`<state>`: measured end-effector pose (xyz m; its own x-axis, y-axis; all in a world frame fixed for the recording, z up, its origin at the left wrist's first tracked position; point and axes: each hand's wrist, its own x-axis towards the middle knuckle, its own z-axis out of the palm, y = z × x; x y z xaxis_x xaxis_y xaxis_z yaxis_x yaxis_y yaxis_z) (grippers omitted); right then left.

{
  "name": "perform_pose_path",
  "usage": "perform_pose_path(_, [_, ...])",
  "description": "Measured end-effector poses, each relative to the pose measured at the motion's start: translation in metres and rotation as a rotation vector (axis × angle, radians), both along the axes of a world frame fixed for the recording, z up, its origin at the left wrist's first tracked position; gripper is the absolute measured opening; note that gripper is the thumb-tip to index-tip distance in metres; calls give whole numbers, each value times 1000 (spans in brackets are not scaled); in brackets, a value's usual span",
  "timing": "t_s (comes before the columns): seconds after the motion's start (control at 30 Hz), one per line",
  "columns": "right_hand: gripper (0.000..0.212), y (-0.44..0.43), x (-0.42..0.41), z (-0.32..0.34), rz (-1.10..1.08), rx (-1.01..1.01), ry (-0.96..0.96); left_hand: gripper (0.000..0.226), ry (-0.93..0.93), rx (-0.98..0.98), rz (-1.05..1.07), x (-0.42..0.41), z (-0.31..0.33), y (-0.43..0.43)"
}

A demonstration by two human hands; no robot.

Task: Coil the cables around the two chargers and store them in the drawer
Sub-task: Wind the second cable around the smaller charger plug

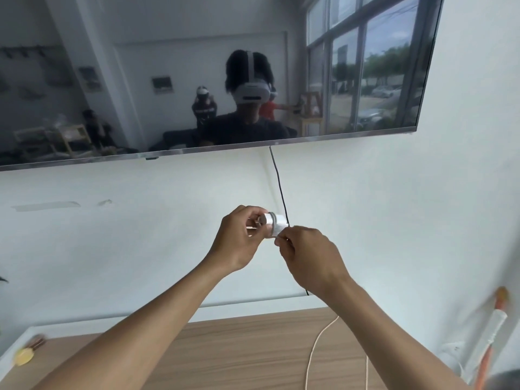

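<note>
Head view: right hand [305, 254] hides part of blurred charger [274, 225]

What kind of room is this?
Probably a living room, though I can't be sure. A big television hangs on the white wall, a wood-topped cabinet stands below it, and the dark screen reflects tall windows. The left hand holds a white charger; the right hand pinches its cable.

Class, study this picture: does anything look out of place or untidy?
A whitish cable trails loose across the wooden top, uncoiled, while the left hand grips a white charger. A strip of tape also sticks to the wall below the television.
</note>
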<state>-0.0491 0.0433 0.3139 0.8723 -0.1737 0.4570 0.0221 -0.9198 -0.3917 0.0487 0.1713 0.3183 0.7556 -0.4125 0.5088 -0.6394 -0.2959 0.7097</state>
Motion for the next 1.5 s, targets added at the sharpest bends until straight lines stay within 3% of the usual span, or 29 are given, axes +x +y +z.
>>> perform_pose_path(0.17, [24, -19, -2, 12, 16, -171, -72, 22, -63, 118, -158, -6, -14, 6])
perform_pose_path(0.37, [15, -32, 1, 9, 65, -140, -90, 21, -27, 184, -221, -7, -13, 10])
perform_pose_path(0.5, [11, -45, 10, 7, 168, 164, 4, 22, 130, 158, -294, -5, -17, 14])
perform_pose_path(0.77, [20, -48, 14, -5, 405, 561, 65, 22, 395, 50, -487, -9, -17, 20])
perform_pose_path(0.9, [26, -46, 15, -17, 455, 741, 72, 34, 573, -93, -551, -9, -20, 18])
perform_pose_path(0.97, [27, -43, 15, -24, 467, 927, 78, 35, 654, -154, -565, -10, -23, 15])
perform_pose_path(1.07, [29, -37, 14, -33, 400, 1069, 59, 39, 736, -234, -547, -14, -27, 10])
perform_pose_path(1.2, [29, -34, 15, -56, 259, 857, -42, 39, 780, -354, -518, -14, -23, 2])
perform_pose_path(1.33, [29, -24, 12, -64, 165, 619, -82, 29, 747, -386, -361, -7, -26, -5])
perform_pose_path(1.5, [21, -17, 9, -62, 107, 388, 75, 14, 501, -221, -29, 0, -39, -8])
